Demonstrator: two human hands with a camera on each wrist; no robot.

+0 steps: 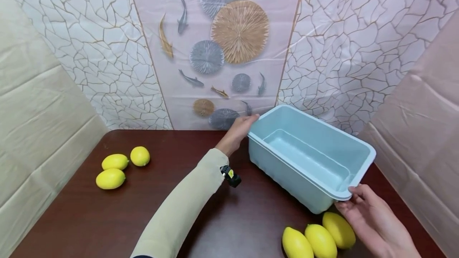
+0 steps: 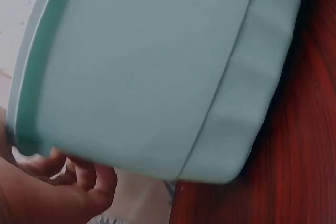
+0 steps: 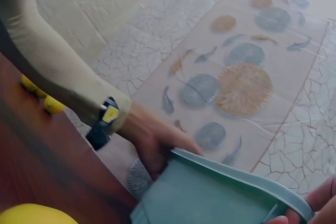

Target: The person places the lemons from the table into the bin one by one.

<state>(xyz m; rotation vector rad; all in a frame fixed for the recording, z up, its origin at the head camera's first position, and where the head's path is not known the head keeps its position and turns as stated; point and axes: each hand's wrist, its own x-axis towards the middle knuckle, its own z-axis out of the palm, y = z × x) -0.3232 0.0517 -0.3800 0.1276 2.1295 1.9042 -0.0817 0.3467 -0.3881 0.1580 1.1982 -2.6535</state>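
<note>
A light blue plastic bin (image 1: 283, 173), with nothing inside it, is held between both hands at the right of the table. My left hand (image 1: 236, 134) grips the rim at its far left end, thumb on top; in the left wrist view the curled fingers (image 2: 94, 179) show under the rim. At the near right corner my right hand (image 1: 376, 220) pinches the rim between thumb and fingers. Three yellow lemons (image 1: 320, 240) lie just below that corner, beside the right hand. Whether the bin's base touches the table cannot be told.
Another three lemons (image 1: 111, 178) sit together at the left of the dark red-brown table (image 1: 71, 218). A patterned sheet (image 1: 222, 51) hangs behind the table's back edge, and pale quilted panels (image 1: 32, 110) border the sides.
</note>
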